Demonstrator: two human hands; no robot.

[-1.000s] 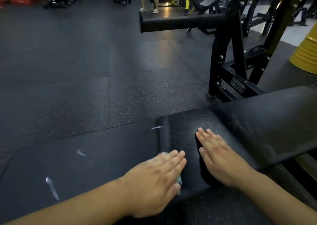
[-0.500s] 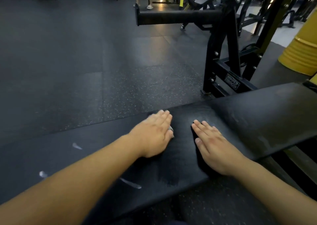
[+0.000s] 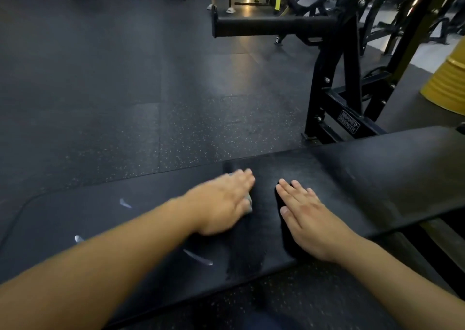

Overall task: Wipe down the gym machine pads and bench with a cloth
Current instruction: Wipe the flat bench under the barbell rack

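Left hand [image 3: 224, 201]: we note fingers extended, pressing a pale cloth [image 3: 249, 203] onto the black bench pad [image 3: 377, 178]; the hand is blurred, the cloth nearly all hidden beneath it. Right hand [image 3: 309, 216]: flat, fingers straight and together, palm down just beside. Pad's near edge lies close below both wrists; rubber floor [image 3: 125, 90] beyond.

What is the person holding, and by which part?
The left hand covers a cloth and presses it on the bench; only an edge shows, so the hold's place cannot be told. The right hand lies flat, holding nothing.
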